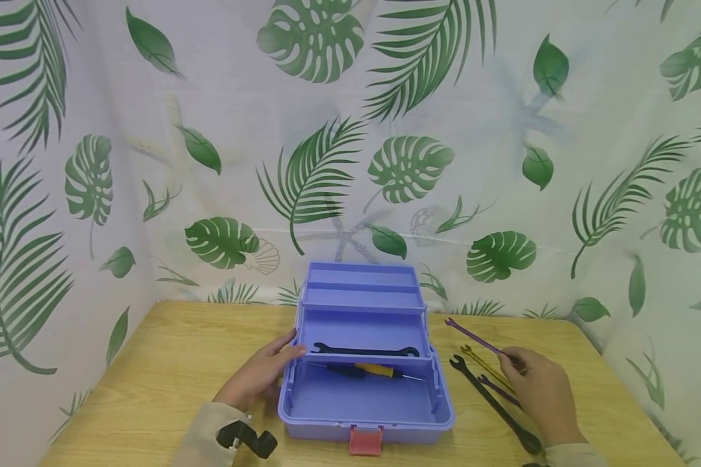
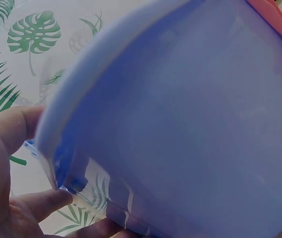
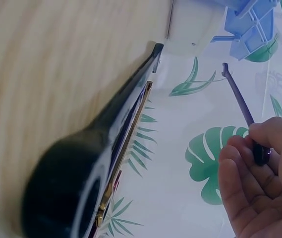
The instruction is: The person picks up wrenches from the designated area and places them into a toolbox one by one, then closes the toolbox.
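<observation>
A blue-purple toolbox (image 1: 362, 412) stands with its tiers raised. My left hand (image 1: 259, 376) rests against its left side, the thumb at the tray's corner; in the left wrist view the fingers lie fairly straight along the wall. My right hand (image 1: 546, 392) pinches a thin purple wrench (image 1: 472, 336) between thumb and fingers, its open end pointing up and left. Below that hand a large black wrench (image 1: 496, 405), a gold wrench (image 1: 473, 357) and another purple wrench (image 1: 498, 390) lie on the table. A black wrench (image 1: 365, 351) lies in the lower tray.
In the toolbox's bottom compartment lie a black-handled screwdriver (image 1: 344, 371) and a yellow-handled screwdriver (image 1: 380, 370). A red latch (image 1: 365, 441) hangs at the front. Leaf-patterned cloth (image 1: 339, 214) stands behind the wooden table (image 1: 169, 350).
</observation>
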Demonstrator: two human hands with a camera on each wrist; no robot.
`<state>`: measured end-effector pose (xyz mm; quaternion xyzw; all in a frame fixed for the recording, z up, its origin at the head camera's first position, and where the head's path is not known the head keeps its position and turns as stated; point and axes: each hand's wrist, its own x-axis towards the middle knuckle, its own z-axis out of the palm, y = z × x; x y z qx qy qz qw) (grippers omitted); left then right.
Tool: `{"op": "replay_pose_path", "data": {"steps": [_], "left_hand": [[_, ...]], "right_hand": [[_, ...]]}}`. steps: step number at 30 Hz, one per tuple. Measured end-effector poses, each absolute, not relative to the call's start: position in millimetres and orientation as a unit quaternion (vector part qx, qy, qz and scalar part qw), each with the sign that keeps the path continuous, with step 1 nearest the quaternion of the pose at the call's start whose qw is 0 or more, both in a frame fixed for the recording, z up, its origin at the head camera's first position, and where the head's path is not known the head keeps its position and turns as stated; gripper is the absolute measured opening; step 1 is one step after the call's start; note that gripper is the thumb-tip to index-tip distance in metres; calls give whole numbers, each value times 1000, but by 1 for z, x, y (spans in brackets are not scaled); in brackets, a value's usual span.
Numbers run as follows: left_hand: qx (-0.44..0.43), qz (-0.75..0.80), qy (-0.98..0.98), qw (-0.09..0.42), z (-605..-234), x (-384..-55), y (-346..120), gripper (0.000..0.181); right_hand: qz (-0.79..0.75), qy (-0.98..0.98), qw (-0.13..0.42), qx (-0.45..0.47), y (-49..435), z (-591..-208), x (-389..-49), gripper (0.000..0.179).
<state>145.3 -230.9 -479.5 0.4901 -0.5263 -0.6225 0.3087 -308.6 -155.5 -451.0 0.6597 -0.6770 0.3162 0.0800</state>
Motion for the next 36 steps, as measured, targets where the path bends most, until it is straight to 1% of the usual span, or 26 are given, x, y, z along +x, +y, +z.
{"op": "replay_pose_path", "data": {"steps": [3, 5, 12, 15, 26, 36], "left_hand": [[491, -622, -526, 310, -479, 145, -231, 79], [492, -620, -527, 309, -480, 145, -231, 79], [493, -611, -533, 316, -481, 146, -232, 78], [495, -608, -533, 318, -482, 145, -232, 78], [491, -623, -525, 307, -481, 145, -231, 79], [495, -620, -525, 308, -482, 145, -232, 80]], "right_hand": [[331, -659, 100, 668, -156, -453, -309, 9], [334, -658, 104, 667, -157, -454, -309, 9], [323, -673, 91, 659, -155, -453, -308, 8], [330, -666, 94, 662, -154, -453, -307, 6], [352, -632, 129, 678, -154, -451, -305, 7], [359, -612, 154, 688, -156, -450, -302, 10]]}}
